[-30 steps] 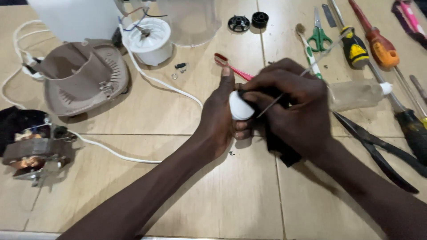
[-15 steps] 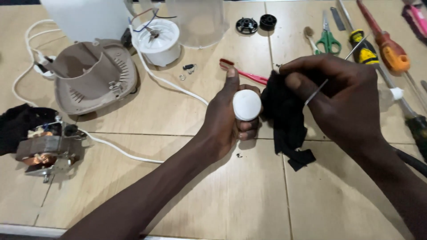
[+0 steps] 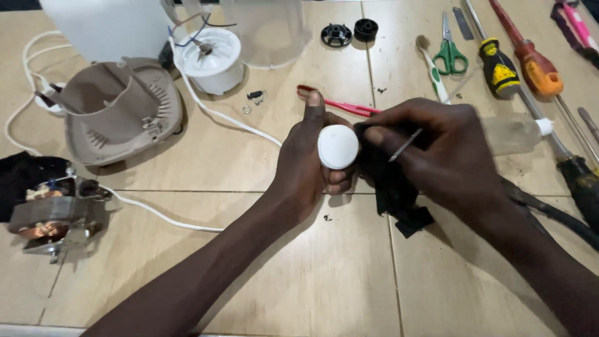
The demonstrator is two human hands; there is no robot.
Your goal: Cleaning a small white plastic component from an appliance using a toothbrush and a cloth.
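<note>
A tan tiled desk (image 3: 299,274) carries a brown housing (image 3: 118,115), a motor (image 3: 47,215) at its left edge, a white cord (image 3: 162,215), green scissors (image 3: 449,53), a toothbrush (image 3: 433,68), screwdrivers (image 3: 499,62), two black caps (image 3: 349,31) and small screws (image 3: 254,95).

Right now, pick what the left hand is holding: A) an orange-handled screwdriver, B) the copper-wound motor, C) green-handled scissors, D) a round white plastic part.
D: the left hand has its grip around a round white plastic part, while the green-handled scissors, the orange-handled screwdriver and the copper-wound motor all lie untouched on the table.
</note>
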